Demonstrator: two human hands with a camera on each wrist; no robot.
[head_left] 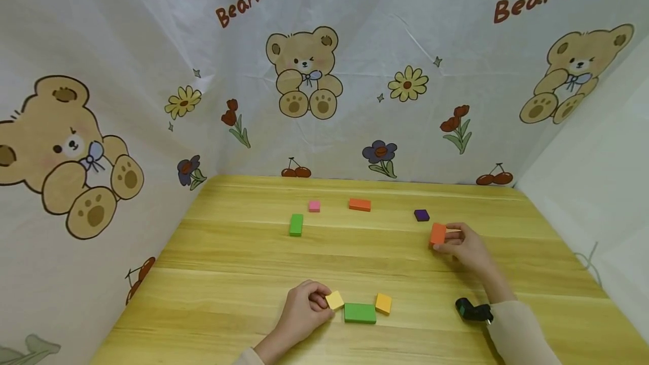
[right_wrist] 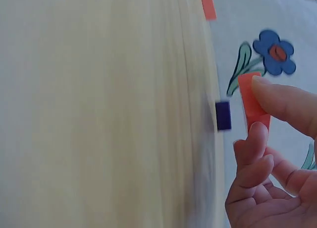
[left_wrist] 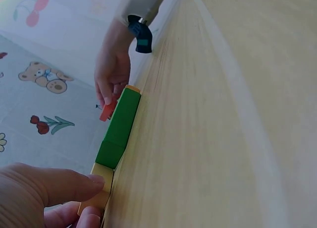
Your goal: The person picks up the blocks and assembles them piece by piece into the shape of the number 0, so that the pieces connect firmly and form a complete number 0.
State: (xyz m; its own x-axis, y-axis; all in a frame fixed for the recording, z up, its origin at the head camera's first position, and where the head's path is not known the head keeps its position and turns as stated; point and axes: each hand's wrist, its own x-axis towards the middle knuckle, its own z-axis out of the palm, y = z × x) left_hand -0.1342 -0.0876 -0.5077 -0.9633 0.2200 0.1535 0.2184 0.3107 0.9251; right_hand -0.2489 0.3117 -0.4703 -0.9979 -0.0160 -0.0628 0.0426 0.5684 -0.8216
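Note:
At the near middle of the table, my left hand (head_left: 306,310) pinches a pale yellow block (head_left: 334,301) between thumb and fingers. That block sits at the upper left corner of a long green block (head_left: 360,313); in the left wrist view the yellow block (left_wrist: 102,178) meets the green block's (left_wrist: 119,124) end. An orange-yellow block (head_left: 383,303) lies just right of the green one. Farther back on the right, my right hand (head_left: 467,248) holds an orange-red block (head_left: 438,234) by its edges. The right wrist view shows this block (right_wrist: 252,99) between thumb and fingertips.
Toward the back lie a purple block (head_left: 422,215), another orange-red block (head_left: 360,205), a small pink block (head_left: 314,206) and a green block (head_left: 296,225). A bear-printed cloth (head_left: 355,128) hangs behind the table (head_left: 228,275). A black device (head_left: 474,310) is at the right wrist.

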